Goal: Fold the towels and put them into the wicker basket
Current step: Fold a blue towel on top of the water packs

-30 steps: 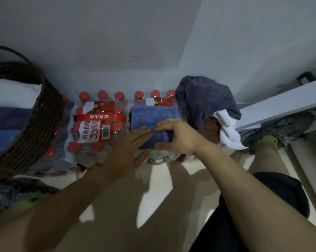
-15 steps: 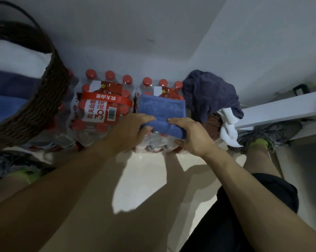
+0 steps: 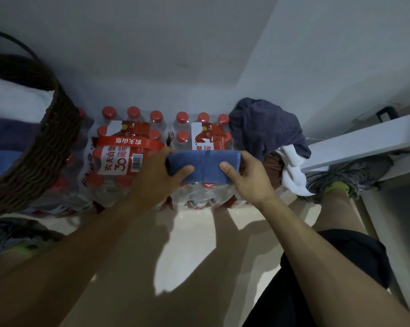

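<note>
I hold the folded blue towel [image 3: 204, 165] over the right pack of water bottles [image 3: 200, 138], my left hand [image 3: 156, 175] gripping its left end and my right hand [image 3: 245, 177] its right end. The wicker basket [image 3: 41, 147] sits far left, with folded towels [image 3: 8, 128] inside, and a pile of unfolded towels [image 3: 265, 128] lies right.

I see a mid-blue folded towel [image 3: 205, 165] in front of me. The bottle packs [image 3: 128, 156] under it have red caps, clear plastic and red-and-white labels with a black barcode. The wicker basket [image 3: 41, 147] is dark brown weave, holding white, navy and light blue layers. A slate-blue cloth [image 3: 265, 128] tops a white one [image 3: 291, 168]. My shoe [image 3: 350, 172] is grey, the sock lime green.
</note>
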Demonstrator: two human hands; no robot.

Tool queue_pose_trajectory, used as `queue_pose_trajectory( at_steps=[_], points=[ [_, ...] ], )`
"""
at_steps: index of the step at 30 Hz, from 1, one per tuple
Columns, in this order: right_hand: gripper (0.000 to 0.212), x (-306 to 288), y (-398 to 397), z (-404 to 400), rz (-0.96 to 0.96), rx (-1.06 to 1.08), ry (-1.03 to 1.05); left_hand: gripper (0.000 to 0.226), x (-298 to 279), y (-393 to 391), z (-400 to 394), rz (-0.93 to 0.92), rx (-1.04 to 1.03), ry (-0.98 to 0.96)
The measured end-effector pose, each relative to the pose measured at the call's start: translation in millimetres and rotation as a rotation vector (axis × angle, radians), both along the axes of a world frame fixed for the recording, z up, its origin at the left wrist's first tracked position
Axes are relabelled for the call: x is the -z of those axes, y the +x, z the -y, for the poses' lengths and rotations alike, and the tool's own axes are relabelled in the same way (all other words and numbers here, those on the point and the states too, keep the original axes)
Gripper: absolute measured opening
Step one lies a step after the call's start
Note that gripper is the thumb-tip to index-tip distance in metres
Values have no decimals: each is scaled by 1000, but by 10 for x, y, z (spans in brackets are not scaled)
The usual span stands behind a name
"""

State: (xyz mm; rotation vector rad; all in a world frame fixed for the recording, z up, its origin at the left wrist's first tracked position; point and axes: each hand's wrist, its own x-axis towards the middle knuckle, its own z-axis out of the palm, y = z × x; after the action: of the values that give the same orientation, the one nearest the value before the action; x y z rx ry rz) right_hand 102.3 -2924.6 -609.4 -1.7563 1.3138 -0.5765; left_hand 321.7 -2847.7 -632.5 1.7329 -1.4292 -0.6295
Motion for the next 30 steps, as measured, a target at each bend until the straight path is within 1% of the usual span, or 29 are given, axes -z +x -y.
queue_pose_trajectory(
  at_steps=[2,3,5,6,9,11,13,15,16,20,21,22,23,25,26,27,29,30],
  points=[
    [35,29,59,-27,-30,56,-11,41,28,-57,46,133,-94,-8],
    [37,40,87,-40,-48,84,-14,40,37,-78,80,192,-107,0],
    [36,49,131,-49,-77,151,-26,42,37,-109,164,346,-102,111],
    [35,48,148,-50,-82,189,-34,41,44,-116,205,383,-110,164],
    [34,45,201,-79,-78,279,-64,33,15,-155,309,301,-200,153],
    [34,42,222,-110,-87,313,-99,32,-7,-169,367,344,-207,173],
    [36,40,210,-115,-98,331,-118,37,-36,-159,430,375,-192,193],
    [38,20,190,-105,-121,335,-105,43,-48,-159,485,544,-133,223],
    [38,13,186,-104,-139,333,-91,45,-48,-176,466,580,-126,230],
    [39,23,180,-77,-291,307,-28,58,-125,-156,316,623,-34,224],
    [38,9,164,-55,-319,302,-4,55,-181,-163,334,589,-27,214],
    [38,-13,140,-34,-333,301,31,49,-196,-153,375,502,-56,269],
    [39,-34,114,-17,-340,302,73,46,-169,-160,439,434,-69,358],
    [40,-43,77,0,-343,301,151,54,-129,-184,526,336,-14,584],
    [40,-34,68,-1,-325,302,189,54,-130,-189,569,222,-36,657],
    [39,-23,69,-3,-286,310,229,52,-146,-183,600,100,-96,683],
    [39,1,82,-10,-202,335,294,55,-132,-172,577,65,-118,616],
    [38,13,85,-14,-173,343,312,55,-149,-187,559,41,-166,580]
  ],
)
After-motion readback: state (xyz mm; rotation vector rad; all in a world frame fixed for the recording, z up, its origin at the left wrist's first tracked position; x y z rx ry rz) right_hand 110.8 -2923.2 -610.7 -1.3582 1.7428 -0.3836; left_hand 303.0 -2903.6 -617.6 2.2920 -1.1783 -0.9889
